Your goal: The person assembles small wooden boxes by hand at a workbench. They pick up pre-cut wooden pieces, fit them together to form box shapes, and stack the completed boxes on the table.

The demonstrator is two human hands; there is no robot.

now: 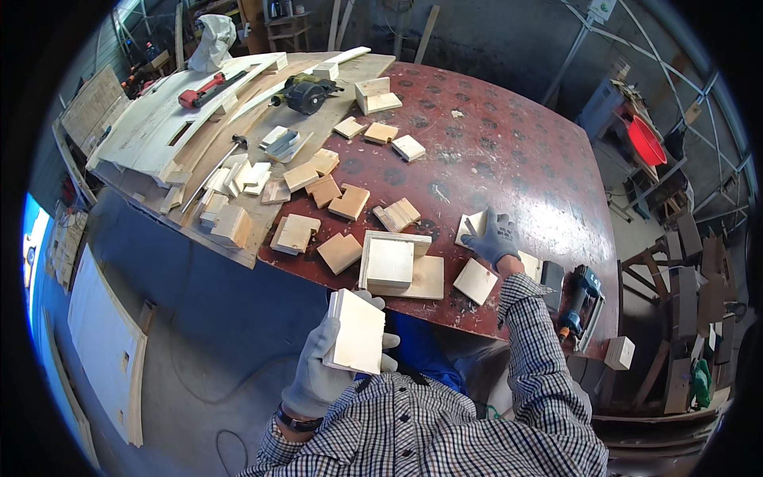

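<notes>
My left hand, in a light grey work glove, grips a small stack of square plywood pieces in front of my chest, beyond the table edge. My right hand, gloved too, reaches over the dark red table with fingers apart, touching a flat plywood square. Another plywood square lies nearer me, left of my right wrist. Left of that sits a stepped wooden assembly with an upright back strip. A pale piece and a dark grey block lie partly behind my right sleeve.
A nail gun lies at the right table edge, near a small wood block. Several notched wood pieces are scattered to the left. Farther back are a circular saw, a red power tool and large plywood panels.
</notes>
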